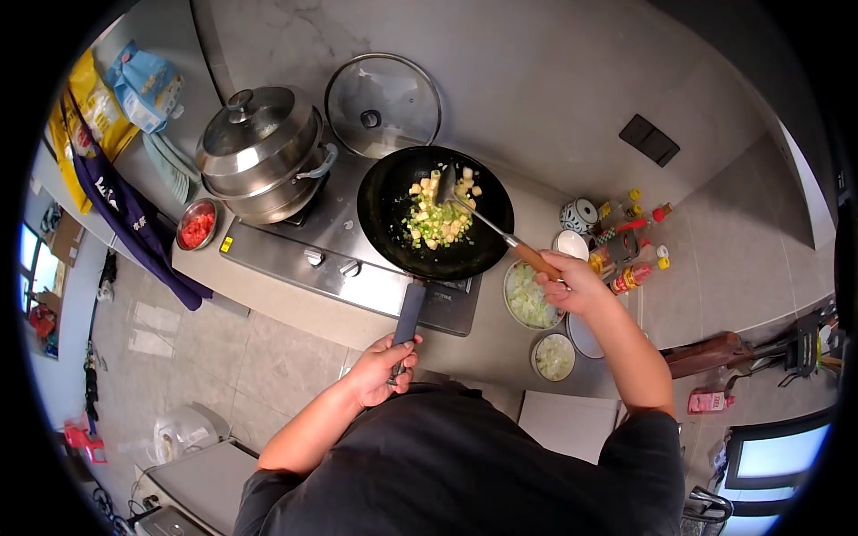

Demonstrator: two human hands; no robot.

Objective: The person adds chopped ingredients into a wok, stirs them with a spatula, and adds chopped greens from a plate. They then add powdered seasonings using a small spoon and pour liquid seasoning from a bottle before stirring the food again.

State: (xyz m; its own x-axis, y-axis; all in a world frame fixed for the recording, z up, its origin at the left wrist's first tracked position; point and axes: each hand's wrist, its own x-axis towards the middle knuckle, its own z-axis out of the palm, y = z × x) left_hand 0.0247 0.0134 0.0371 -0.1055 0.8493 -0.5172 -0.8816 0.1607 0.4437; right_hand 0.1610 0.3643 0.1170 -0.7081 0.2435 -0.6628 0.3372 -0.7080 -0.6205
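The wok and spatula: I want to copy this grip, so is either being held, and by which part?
Both are. The left hand holds the wok by its long dark handle; the right hand holds the spatula by its wooden handle.

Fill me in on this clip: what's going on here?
One person is working at a stove. Their left hand grips the wok handle, while their right hand holds a wooden-handled spatula, its head in among the cubed pieces and chopped greens in the dark wok. A lidded steel pot stands to the left, and a glass lid leans against the wall behind.
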